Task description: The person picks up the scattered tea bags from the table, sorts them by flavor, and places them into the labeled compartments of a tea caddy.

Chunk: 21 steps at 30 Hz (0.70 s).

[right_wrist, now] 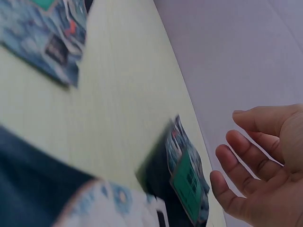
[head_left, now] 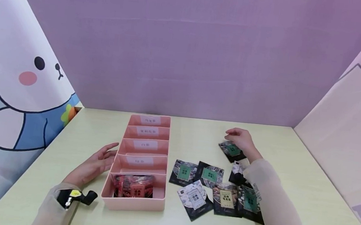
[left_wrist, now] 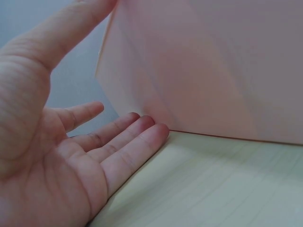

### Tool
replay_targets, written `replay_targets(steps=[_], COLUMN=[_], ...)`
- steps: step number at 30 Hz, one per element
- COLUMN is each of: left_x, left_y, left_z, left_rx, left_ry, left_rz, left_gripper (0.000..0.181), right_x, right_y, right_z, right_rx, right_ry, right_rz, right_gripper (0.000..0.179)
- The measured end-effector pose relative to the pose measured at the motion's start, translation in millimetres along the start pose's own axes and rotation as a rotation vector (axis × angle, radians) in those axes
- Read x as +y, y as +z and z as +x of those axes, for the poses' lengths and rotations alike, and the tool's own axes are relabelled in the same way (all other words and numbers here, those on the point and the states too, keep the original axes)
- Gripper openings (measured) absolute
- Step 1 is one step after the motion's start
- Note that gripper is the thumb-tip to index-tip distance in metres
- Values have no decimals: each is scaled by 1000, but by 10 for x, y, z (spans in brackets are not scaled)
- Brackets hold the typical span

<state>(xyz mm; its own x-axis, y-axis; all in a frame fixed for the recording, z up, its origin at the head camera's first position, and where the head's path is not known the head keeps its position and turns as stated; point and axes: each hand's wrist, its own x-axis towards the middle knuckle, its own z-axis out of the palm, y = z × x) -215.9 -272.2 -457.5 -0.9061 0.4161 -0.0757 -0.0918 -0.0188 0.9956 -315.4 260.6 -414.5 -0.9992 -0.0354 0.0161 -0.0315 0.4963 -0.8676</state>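
A long pink divided box (head_left: 135, 204) stands on the table, with white labels on its dividers. Red tea packets (head_left: 134, 186) lie in its nearest compartment. My left hand (head_left: 95, 166) is at the box's left side; in the left wrist view its extended fingertips (left_wrist: 158, 135) are right at the wall. Over a dark tea packet with a green label (head_left: 231, 150), at the far right of the group, hovers my right hand (head_left: 243, 142). Its fingers are loosely bent and hold nothing, with that packet (right_wrist: 187, 184) apart from them in the right wrist view.
Right of the box lie more tea packets: green-labelled ones (head_left: 183, 172), a white-labelled one (head_left: 195, 200) and a cream-labelled one (head_left: 226, 200). My right sleeve (head_left: 276, 205) overlaps the packets at the right. A purple backdrop (head_left: 192, 55) rises behind the table.
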Motion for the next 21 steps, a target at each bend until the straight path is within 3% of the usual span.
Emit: replay_targets(steps=[13, 21], left_x=[-21, -16], left_y=[1, -3], left_z=[1, 3], left_rx=[2, 8], left_ry=[5, 6], left_rz=[-2, 11], left_gripper=[75, 75], right_x=[203, 229], right_y=[-224, -252], right_z=[-29, -38], right_rx=[24, -36], right_ry=[109, 158], right_rz=[-23, -56], right_gripper=[41, 46])
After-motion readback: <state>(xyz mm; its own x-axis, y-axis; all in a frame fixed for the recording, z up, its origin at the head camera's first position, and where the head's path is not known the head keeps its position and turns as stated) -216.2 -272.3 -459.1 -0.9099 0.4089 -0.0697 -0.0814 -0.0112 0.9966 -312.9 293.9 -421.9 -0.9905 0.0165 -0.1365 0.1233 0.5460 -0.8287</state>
